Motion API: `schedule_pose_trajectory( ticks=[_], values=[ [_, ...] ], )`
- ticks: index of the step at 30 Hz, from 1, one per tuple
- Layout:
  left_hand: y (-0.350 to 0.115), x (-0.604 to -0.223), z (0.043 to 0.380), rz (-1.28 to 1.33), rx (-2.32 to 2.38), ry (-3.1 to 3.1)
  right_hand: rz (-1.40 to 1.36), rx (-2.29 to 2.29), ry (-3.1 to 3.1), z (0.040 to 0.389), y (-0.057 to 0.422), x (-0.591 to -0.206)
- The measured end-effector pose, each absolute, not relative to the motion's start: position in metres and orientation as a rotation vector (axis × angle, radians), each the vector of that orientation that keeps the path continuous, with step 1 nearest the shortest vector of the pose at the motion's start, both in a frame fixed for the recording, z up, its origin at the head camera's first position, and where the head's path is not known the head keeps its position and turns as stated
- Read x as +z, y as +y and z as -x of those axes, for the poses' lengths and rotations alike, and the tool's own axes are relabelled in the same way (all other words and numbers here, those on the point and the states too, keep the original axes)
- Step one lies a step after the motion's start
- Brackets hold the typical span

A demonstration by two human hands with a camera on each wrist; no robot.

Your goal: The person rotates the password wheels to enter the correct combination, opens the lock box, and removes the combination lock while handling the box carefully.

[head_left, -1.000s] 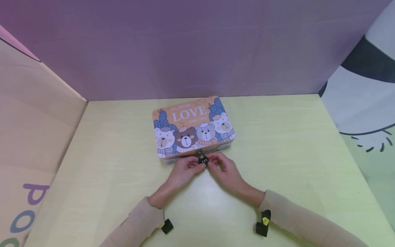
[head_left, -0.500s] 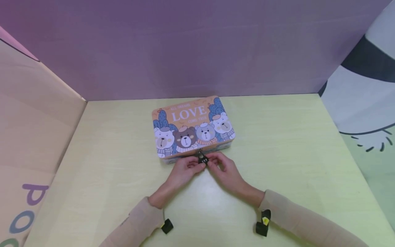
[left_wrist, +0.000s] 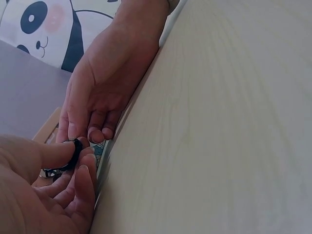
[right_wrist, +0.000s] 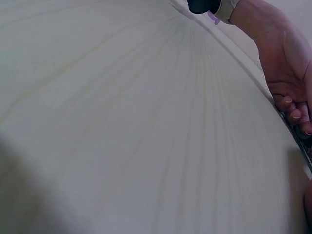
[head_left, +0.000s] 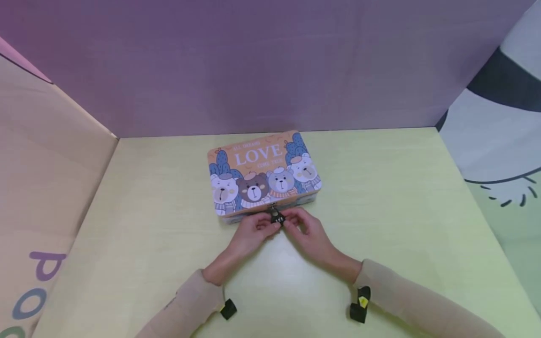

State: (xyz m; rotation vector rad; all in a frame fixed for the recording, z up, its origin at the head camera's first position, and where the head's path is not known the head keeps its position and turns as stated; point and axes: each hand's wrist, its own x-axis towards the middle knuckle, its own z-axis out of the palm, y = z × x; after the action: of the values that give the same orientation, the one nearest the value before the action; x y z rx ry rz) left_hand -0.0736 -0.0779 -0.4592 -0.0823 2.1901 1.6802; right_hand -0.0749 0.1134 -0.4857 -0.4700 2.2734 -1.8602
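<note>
A closed tin box (head_left: pixel 264 176) with a lid of bears, cactuses and the word LOVE stands at the back middle of the table. From the clasp at its front hangs a small black combination padlock (head_left: pixel 277 217), its number dials facing up. My left hand (head_left: pixel 249 234) pinches the padlock's left side between thumb and fingers. On its other side, my right hand (head_left: pixel 313 239) pinches it with thumb and forefinger. In the left wrist view the padlock (left_wrist: pixel 75 153) shows edge-on under the left thumb, while the right wrist view catches mainly the left hand (right_wrist: pixel 287 63).
The pale wooden table (head_left: pixel 393 202) extends to both sides of the box. A purple panel (head_left: pixel 270 65) rises close behind it. Printed side panels stand left and right, one with letters (head_left: pixel 46 267). Small black devices (head_left: pixel 228 309) dangle from both sleeves.
</note>
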Motion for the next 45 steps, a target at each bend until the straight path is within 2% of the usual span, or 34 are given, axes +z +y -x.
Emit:
schedule_pose_trajectory(
  ticks=[45],
  values=[
    [-0.0751, -0.4575, 0.0705, 0.121, 1.758, 2.146, 0.527, -1.885, 2.282, 0.075, 0.1134, -0.4889]
  ],
)
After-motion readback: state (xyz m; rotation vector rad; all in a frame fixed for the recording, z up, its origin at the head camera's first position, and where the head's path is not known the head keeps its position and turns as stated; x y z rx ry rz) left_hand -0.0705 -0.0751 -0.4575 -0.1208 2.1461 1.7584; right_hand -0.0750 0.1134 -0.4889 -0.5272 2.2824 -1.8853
